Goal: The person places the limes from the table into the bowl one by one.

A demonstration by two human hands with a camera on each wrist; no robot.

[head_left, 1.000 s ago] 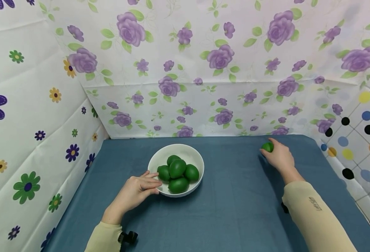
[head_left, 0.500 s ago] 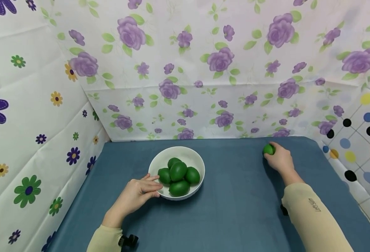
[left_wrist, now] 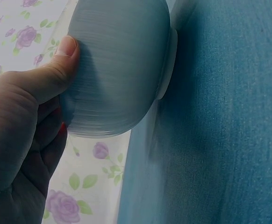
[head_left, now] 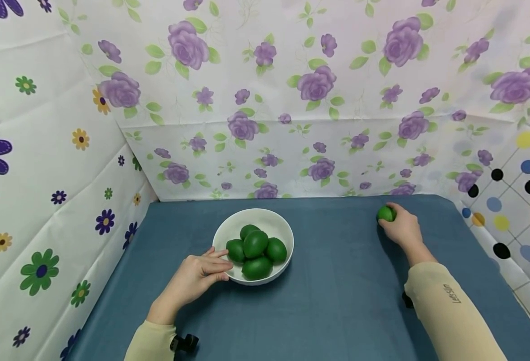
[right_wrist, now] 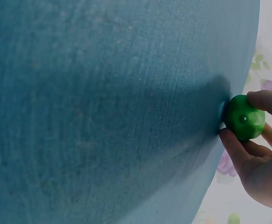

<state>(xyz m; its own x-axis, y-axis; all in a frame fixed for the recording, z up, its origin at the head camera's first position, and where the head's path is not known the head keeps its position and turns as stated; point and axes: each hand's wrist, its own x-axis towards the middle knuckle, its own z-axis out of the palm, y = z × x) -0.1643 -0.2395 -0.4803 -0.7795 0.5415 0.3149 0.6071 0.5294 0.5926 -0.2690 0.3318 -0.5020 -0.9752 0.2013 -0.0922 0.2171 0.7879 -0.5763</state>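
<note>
A white bowl (head_left: pixel 283 225) stands left of the middle of the table, with several green limes (head_left: pixel 255 244) heaped in it. At its left side, my left hand (head_left: pixel 195 276) grips the rim. In the left wrist view the thumb (left_wrist: pixel 67 46) lies against the bowl's outer wall (left_wrist: pixel 122 65), and the other fingers are partly hidden behind it. Far to the right, my right hand (head_left: pixel 402 226) holds a single lime (head_left: pixel 385 213) between thumb and fingers. The right wrist view has this lime (right_wrist: pixel 244 119) right at the table surface; whether it touches cannot be told.
Blue cloth (head_left: pixel 332 281) covers the table. A flowered curtain (head_left: pixel 287 150) rises along the back edge. Patterned sheets close off the left (head_left: pixel 66 215) and right (head_left: pixel 513 210) sides. A black wrist camera (head_left: pixel 185 344) sits on the left wrist.
My right hand has shifted slightly around the lime, and more of the lime shows to the left of the fingers. The left hand and bowl hold their place; the head view tilts a little.
</note>
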